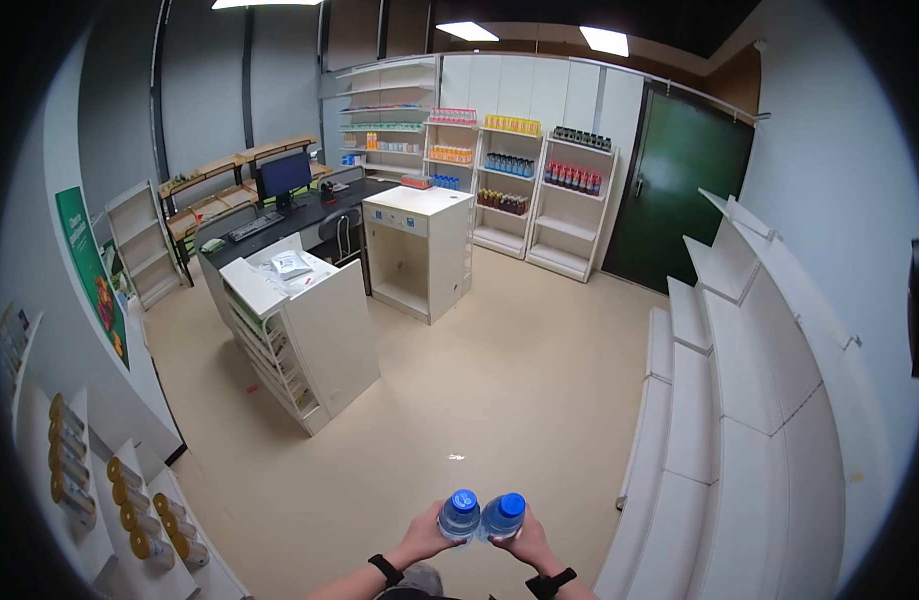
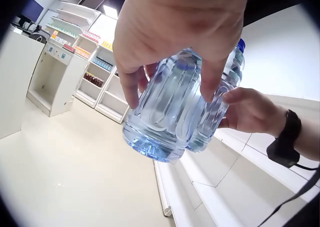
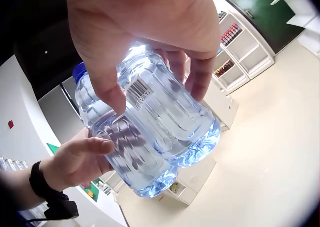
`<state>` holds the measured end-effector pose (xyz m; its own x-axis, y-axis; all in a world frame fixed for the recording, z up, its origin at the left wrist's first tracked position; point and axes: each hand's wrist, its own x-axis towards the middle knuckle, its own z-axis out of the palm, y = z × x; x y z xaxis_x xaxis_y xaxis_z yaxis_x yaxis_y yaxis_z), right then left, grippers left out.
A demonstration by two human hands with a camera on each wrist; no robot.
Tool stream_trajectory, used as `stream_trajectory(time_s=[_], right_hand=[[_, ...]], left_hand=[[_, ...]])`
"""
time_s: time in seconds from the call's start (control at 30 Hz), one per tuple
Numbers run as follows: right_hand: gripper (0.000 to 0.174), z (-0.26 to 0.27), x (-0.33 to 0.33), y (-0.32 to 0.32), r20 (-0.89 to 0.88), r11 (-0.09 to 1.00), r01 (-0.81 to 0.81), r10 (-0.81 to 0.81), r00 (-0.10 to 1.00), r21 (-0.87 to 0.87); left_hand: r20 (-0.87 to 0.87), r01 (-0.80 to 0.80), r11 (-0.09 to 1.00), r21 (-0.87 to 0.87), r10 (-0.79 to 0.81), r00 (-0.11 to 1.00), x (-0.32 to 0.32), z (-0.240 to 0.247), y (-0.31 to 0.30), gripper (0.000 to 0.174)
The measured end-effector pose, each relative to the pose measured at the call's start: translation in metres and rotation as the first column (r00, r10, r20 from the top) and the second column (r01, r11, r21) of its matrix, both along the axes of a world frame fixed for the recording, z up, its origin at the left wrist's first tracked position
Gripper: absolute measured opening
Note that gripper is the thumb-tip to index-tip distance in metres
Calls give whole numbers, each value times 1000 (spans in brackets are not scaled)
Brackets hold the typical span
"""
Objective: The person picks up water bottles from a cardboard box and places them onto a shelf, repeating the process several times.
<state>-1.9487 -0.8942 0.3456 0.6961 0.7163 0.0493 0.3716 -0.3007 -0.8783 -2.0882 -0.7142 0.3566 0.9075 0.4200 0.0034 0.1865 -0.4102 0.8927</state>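
Two clear water bottles with blue caps are held upright side by side at the bottom centre of the head view. My left hand [image 1: 428,534] grips the left bottle [image 1: 460,518], fingers and thumb curled round its ribbed body in the left wrist view. Round the right bottle [image 1: 502,519] curl the fingers of my right hand [image 1: 527,545]. A white barcode label [image 3: 139,93] shows on the right bottle in the right wrist view. The bottles' sides are close against each other, with bases hanging free over the floor. Each wrist wears a black band.
Tiered white shelves [image 1: 739,400] run along the right wall. Gold-lidded canisters [image 1: 69,460] stand on shelving at lower left. A white counter [image 1: 329,345] and a desk with a monitor [image 1: 284,176] are ahead. Beyond them, stocked drink shelves [image 1: 509,165] stand beside a green door [image 1: 684,180].
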Motion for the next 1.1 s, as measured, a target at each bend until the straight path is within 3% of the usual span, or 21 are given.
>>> stream_trajectory(time_s=[0.13, 0.2, 0.33, 0.53, 0.7, 0.83, 0.9, 1.1], right_hand=[[69, -28, 99, 62, -16, 999, -16, 17, 1000, 39], [68, -37, 149, 95, -28, 999, -29, 30, 999, 22], [67, -20, 271, 169, 30, 999, -35, 35, 999, -25], [66, 26, 443, 235, -24, 994, 92, -91, 996, 51], [66, -4, 597, 290, 3, 968, 250, -251, 968, 31], [67, -26, 746, 345, -16, 970, 231, -230, 973, 73], [67, -17, 815, 379, -11, 974, 220, -220, 976, 56], [68, 21, 998, 516, -49, 994, 89, -86, 995, 63]], left_hand=[[-48, -4, 1000, 29, 6, 999, 97, -32, 63, 70], [30, 13, 1000, 3, -13, 999, 148, -47, 100, 70], [-29, 32, 999, 39, -31, 999, 268, -23, 174, 71], [58, 151, 988, 29, -152, 987, 469, 21, 257, 70], [123, 200, 979, -43, -193, 973, 644, -14, 314, 71], [132, 225, 974, 9, -224, 966, 788, -21, 372, 70], [62, 218, 976, -18, -216, 974, 851, -7, 401, 69], [76, 74, 997, -22, -72, 994, 1012, 18, 520, 70]])
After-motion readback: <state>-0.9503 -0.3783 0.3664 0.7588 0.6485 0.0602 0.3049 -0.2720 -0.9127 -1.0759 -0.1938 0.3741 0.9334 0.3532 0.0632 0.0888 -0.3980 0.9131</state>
